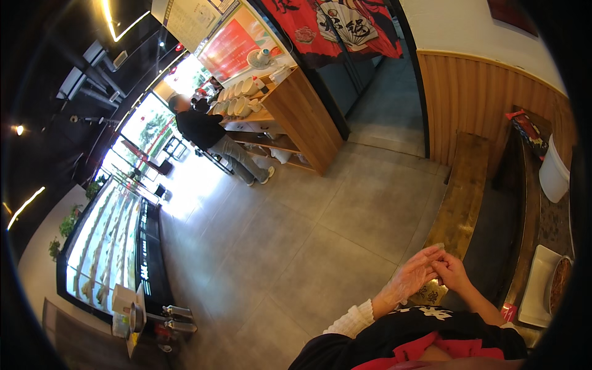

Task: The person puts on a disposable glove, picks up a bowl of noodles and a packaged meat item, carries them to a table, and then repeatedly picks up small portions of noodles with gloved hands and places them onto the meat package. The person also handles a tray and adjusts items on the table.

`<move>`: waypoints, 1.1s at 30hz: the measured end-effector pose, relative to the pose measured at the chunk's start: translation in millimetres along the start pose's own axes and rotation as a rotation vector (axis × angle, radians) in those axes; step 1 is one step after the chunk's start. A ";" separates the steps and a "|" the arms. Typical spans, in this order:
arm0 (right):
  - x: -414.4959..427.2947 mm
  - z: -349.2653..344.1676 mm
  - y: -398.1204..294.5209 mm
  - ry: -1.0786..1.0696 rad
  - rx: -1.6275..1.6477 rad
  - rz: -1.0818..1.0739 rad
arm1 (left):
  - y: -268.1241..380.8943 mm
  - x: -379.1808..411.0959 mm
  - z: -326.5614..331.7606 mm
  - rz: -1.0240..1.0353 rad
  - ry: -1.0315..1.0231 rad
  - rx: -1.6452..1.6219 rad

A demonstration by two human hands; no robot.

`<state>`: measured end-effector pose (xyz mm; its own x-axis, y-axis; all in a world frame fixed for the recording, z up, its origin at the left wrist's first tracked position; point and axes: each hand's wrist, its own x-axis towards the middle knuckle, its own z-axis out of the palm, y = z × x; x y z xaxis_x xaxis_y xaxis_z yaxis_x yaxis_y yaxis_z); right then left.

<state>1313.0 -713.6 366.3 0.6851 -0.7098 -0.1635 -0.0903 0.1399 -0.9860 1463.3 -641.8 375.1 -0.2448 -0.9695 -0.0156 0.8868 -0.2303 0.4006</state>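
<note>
My left hand point(408, 274) wears a thin clear plastic glove point(401, 283) that is wrinkled over the palm and wrist. Its fingers stretch towards my right hand point(449, 274), which is bare. My right thumb and fingers pinch the glove near the left fingertips, and a loose bit of film sticks up there. Both hands meet in front of my dark apron point(444, 323), above the near end of a wooden bench point(462, 185). A white knitted cuff point(354, 319) covers my left forearm.
At right, a dark wooden table point(552, 222) carries a white tub point(555, 173), a food packet point(529, 134), a white tray point(534, 282) and a bowl of food point(559, 284). A person point(199, 120) stands by a wooden counter point(300, 115) with bowls. A lit display fridge point(104, 245) stands left.
</note>
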 end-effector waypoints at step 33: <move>31.9 175.2 -51.5 0.103 -0.651 -0.595 | 120.6 -55.4 -23.4 0.278 0.272 0.467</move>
<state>1466.1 -622.5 417.5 0.6843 -0.6028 0.4103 -0.1548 -0.6699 -0.7261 1593.0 -617.9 402.9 0.1346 -0.9890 -0.0614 0.6225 0.0362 0.7818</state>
